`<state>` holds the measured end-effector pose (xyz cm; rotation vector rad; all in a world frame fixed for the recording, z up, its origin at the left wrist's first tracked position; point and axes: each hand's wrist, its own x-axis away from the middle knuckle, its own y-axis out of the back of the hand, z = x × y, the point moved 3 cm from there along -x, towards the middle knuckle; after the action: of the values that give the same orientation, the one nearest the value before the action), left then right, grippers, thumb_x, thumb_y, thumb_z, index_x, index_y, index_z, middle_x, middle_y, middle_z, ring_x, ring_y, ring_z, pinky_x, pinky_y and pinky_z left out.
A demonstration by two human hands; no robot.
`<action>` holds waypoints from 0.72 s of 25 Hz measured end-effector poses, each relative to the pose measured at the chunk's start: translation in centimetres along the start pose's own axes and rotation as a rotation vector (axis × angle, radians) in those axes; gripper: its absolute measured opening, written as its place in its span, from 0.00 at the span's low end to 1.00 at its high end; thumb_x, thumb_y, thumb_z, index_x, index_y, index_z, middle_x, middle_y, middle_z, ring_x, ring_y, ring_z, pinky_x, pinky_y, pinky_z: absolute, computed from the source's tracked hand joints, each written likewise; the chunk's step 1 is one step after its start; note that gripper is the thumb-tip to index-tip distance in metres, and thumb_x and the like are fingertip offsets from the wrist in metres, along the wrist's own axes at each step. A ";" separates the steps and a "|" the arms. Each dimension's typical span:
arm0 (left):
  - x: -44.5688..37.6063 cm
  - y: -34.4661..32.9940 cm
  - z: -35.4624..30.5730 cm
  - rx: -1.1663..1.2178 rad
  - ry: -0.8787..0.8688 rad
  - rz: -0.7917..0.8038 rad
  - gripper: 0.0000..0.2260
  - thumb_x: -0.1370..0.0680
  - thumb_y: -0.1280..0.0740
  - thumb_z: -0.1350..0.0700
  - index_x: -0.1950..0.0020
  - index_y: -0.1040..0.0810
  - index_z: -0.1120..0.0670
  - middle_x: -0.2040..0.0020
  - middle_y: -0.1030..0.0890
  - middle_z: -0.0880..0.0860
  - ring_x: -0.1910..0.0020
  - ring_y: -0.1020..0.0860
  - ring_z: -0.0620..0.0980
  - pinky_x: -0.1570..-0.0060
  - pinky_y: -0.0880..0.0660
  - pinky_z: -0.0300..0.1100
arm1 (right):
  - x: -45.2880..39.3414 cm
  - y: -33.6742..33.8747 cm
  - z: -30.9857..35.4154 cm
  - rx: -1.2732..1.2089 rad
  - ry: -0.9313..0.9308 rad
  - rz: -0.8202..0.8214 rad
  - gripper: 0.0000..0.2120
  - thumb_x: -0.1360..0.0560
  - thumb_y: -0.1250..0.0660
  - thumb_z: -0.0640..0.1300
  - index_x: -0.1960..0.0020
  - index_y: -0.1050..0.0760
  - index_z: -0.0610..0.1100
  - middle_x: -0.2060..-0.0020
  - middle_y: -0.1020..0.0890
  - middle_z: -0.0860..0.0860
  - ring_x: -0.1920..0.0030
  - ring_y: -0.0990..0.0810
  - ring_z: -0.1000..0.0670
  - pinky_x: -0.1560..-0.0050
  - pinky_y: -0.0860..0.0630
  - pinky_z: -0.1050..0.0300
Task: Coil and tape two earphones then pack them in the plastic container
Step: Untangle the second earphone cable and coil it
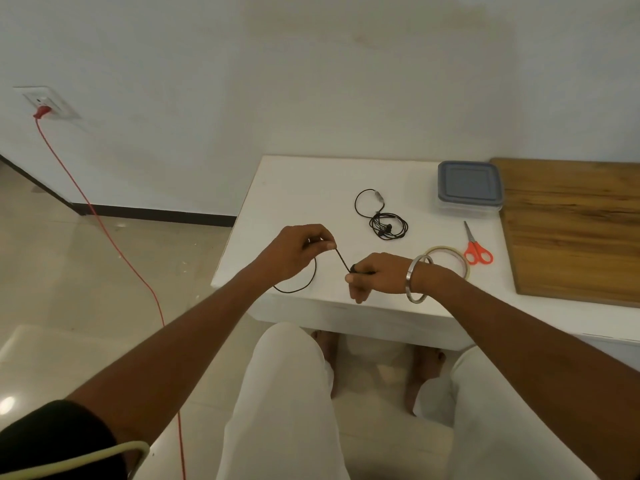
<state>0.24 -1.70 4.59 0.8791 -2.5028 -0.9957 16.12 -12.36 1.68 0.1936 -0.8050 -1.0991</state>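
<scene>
Left hand (298, 247) pinches black earphone cord (343, 261) | right hand (377, 275) grips its wound end | second earphone (384, 220) at 1 o'clock on desk (294, 188)

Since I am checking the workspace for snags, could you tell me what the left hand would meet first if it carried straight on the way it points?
The left hand points right, along the black earphone cord it pinches; it would probably meet the right hand first, though depth is uncertain.
</scene>
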 end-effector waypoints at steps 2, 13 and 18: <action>0.0 -0.1 -0.1 0.034 -0.005 -0.015 0.06 0.19 0.37 0.52 0.51 0.20 0.50 0.55 0.18 0.44 0.59 0.23 0.43 0.58 0.27 0.33 | 0.5 -0.4 1.1 -0.305 0.001 0.067 0.19 0.21 0.43 0.57 0.57 0.20 0.46 0.57 0.14 0.47 0.52 0.17 0.49 0.43 0.28 0.48; 0.8 -4.3 0.8 0.231 0.190 0.042 0.14 0.17 0.43 0.59 0.60 0.25 0.53 0.62 0.23 0.51 0.61 0.25 0.48 0.54 0.28 0.42 | 1.2 1.4 5.8 -1.412 0.348 0.008 0.19 0.20 0.46 0.52 0.58 0.23 0.42 0.61 0.21 0.44 0.51 0.19 0.42 0.42 0.33 0.26; 1.8 -6.2 -0.6 0.253 0.083 0.243 0.12 0.16 0.44 0.52 0.48 0.21 0.45 0.65 0.26 0.52 0.65 0.25 0.44 0.54 0.24 0.36 | 0.9 3.2 6.0 -1.497 0.397 -0.239 0.19 0.19 0.46 0.52 0.58 0.21 0.45 0.60 0.18 0.48 0.47 0.18 0.43 0.39 0.33 0.29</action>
<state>1.82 -6.74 0.77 0.6458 -2.6220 -0.5630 14.66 -10.20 7.98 -0.7522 0.5213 -1.5569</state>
